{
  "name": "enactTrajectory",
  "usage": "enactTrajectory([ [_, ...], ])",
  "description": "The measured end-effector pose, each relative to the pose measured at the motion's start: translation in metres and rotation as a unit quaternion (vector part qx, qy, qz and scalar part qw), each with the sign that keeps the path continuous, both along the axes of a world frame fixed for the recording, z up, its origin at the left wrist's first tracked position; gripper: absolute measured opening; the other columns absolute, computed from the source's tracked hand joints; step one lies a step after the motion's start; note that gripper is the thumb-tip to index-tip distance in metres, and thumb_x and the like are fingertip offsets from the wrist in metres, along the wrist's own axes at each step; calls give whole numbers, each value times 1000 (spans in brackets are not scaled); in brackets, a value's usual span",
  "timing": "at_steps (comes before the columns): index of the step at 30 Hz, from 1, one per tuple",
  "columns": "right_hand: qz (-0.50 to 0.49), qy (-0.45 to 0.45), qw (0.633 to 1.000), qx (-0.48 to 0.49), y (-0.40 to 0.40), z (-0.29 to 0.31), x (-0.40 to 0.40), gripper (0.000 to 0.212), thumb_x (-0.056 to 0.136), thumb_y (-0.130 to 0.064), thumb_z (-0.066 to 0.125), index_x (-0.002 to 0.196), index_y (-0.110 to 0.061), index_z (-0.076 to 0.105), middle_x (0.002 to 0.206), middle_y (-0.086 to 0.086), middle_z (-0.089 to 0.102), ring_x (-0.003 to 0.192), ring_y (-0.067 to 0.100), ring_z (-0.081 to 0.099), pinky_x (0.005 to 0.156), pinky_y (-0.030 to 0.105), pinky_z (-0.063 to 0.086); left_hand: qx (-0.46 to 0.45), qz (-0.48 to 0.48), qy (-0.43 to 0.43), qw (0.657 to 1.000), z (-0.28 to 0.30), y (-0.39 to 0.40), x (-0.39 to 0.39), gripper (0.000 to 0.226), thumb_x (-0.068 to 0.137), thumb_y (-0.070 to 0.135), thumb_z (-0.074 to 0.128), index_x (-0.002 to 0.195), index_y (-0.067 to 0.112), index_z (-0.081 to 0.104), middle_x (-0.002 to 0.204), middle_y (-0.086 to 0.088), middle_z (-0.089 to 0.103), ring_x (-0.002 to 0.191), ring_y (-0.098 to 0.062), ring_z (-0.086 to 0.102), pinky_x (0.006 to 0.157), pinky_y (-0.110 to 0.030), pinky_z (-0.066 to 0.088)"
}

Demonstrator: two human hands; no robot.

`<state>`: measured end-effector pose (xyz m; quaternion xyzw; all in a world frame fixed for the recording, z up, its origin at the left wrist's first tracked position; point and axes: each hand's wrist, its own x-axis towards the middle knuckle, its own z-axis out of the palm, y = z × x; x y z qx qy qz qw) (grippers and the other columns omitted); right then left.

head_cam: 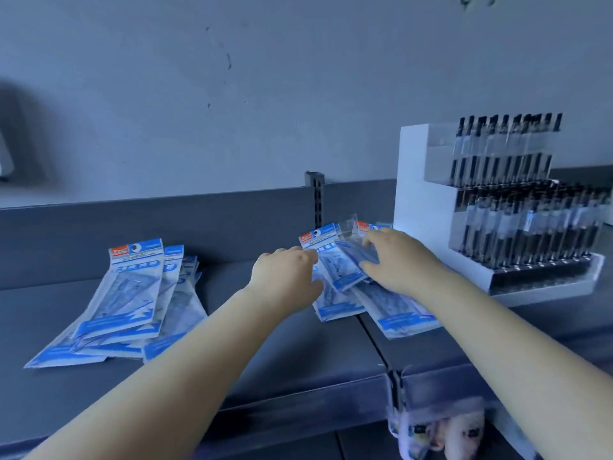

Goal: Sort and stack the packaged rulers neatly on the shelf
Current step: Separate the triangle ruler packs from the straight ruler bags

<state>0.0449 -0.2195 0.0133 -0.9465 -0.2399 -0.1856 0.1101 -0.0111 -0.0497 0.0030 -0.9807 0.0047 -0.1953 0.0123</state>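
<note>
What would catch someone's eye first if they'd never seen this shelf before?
Probably the two bare hands at the centre, the left hand and right hand, both reaching into a loose pile of blue-and-white packaged rulers on the grey metal shelf. A second fanned pile of the same packets lies at the left, and a white tiered display of black pens stands at the right.

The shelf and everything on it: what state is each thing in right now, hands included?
Left pile of ruler packs: fanned out, untidy, lying flat, untouched.
Right pile of ruler packs: loose, overlapping, lying across the seam between shelf boards.
Left hand: resting on the right pile's edge, fingers curled.
Right hand: pinching a ruler pack, tilted up off the pile.
Pen display: upright, full of pens.
Shelf: bare between the piles.
</note>
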Motion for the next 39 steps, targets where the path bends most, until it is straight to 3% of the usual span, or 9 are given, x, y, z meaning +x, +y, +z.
enactTrajectory([
  [12,-9,98,995,-5,-35,-3,52,34,91,-33,54,112,-7,61,114,7,62,106,25,56,87,33,46,-44,56,86,994,-10,-46,53,29,93,34,42,110,16,57,110,0,62,97,-23,57,73,-26,35],
  [15,-24,133,991,-9,-33,-4,57,37,90,-44,54,90,-8,60,92,5,60,89,23,57,71,31,47,-156,75,99,980,-12,-45,64,35,96,36,35,90,10,58,84,-4,62,79,-24,57,68,-28,35],
  [18,-50,128,991,-2,-31,-6,57,51,86,-53,54,59,-15,35,62,-1,34,56,13,34,48,25,24,-282,81,117,949,-9,-53,77,44,93,42,44,62,12,39,55,-1,41,51,-18,37,53,-26,27],
  [21,-50,127,990,36,-32,-7,57,54,83,-49,61,54,-15,30,56,-1,29,50,14,28,46,26,20,-359,71,119,923,-9,-59,86,55,87,40,60,52,15,26,51,-1,27,46,-16,24,48,-26,19],
  [24,-43,139,987,61,-32,-5,58,52,81,-38,66,51,-14,29,53,0,27,48,16,27,45,28,20,-397,74,110,908,-13,-59,90,47,82,36,68,55,13,38,53,-1,31,50,-17,27,50,-26,22],
  [27,-53,157,983,85,-32,-5,58,47,79,-31,67,55,-15,30,56,0,28,48,15,29,44,28,21,-461,63,108,879,-12,-55,92,26,81,25,72,68,11,54,58,-1,43,52,-14,36,54,-24,33],
  [30,-52,163,977,131,-32,-6,58,15,80,-18,65,85,-7,57,83,8,57,74,23,57,63,34,46,-490,65,111,862,-8,-54,89,19,81,20,72,77,14,55,67,-2,52,59,-15,45,57,-23,38],
  [32,-62,166,972,152,-32,-7,55,30,84,-14,61,111,-2,53,108,12,60,90,27,59,75,34,49,-499,70,123,855,-6,-55,87,21,82,18,71,72,15,52,68,-6,52,67,-21,47,56,-22,36],
  [39,-62,145,971,180,-35,-16,56,28,93,-12,47,119,-2,49,117,12,58,95,27,56,77,32,46,-544,84,106,828,-5,-66,88,30,81,13,65,60,10,44,60,-6,45,50,-16,36,49,-21,30],
])
